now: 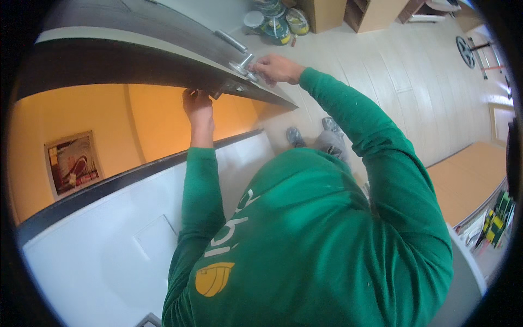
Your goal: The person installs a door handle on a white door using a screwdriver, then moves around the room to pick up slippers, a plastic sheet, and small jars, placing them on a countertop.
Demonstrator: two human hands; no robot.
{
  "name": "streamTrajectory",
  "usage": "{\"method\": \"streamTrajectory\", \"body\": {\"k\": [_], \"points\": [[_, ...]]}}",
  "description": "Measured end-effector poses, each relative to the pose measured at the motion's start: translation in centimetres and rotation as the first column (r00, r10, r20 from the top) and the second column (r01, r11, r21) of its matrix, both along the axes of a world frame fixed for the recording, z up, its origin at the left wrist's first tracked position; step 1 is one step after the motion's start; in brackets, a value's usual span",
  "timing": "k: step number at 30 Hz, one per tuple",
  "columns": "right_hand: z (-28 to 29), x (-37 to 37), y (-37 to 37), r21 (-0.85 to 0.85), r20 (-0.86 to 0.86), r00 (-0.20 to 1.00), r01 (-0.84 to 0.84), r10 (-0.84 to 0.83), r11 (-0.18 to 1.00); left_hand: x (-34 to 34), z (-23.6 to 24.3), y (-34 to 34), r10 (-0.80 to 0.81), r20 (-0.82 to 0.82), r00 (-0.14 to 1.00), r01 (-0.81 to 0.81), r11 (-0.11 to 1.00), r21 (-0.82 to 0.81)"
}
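A dark door (125, 65) stands ajar, its edge running between my two hands. On its far side face a silver lever handle (231, 41) juts out, with round metal roses (239, 68) at its base. My right hand (277, 69) is closed, fingertips pinched against the roses; whatever they hold is hidden. My left hand (199, 106) reaches up to the door's other face, fingers curled around something there. A short metal piece (216, 95), seemingly part of the handle on that face, shows beside those fingers. A lock plate (233, 87) sits in the door edge between both hands.
To my left are a white panelled surface (109, 245) and an orange wall with a framed picture (73, 163). Paint buckets (276, 30) stand beyond the door near wooden cabinets (362, 13). A brown board (468, 177) and tools (494, 226) lie at right.
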State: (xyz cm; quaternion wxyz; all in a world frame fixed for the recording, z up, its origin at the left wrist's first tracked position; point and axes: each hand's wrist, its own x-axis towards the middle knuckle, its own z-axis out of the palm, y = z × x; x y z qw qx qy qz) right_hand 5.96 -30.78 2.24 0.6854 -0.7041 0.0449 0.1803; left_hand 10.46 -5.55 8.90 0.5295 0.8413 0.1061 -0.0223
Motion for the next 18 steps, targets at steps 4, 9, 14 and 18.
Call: {"method": "streamTrajectory", "body": {"k": [4,9,14,18], "points": [[-0.8,-0.1,-0.1,0.134,0.004,1.0,-0.014,0.014,0.991,-0.2,0.1,0.4,-0.226,0.129,0.966,0.171,0.924,0.341],[-1.3,0.3,-0.9,0.059,0.101,0.993,-0.071,0.065,0.996,-1.6,0.7,-0.4,-0.171,0.211,0.962,0.14,0.978,0.156],[-1.4,0.7,-2.1,-0.079,0.278,0.946,-0.152,0.168,0.985,-0.8,-0.8,-0.1,-0.147,0.259,0.955,0.095,0.975,0.203],[-0.6,0.2,-3.7,-0.296,0.688,0.7,0.03,0.191,0.955,0.4,-3.8,0.7,-0.234,0.357,0.905,0.047,0.886,0.462]]}}
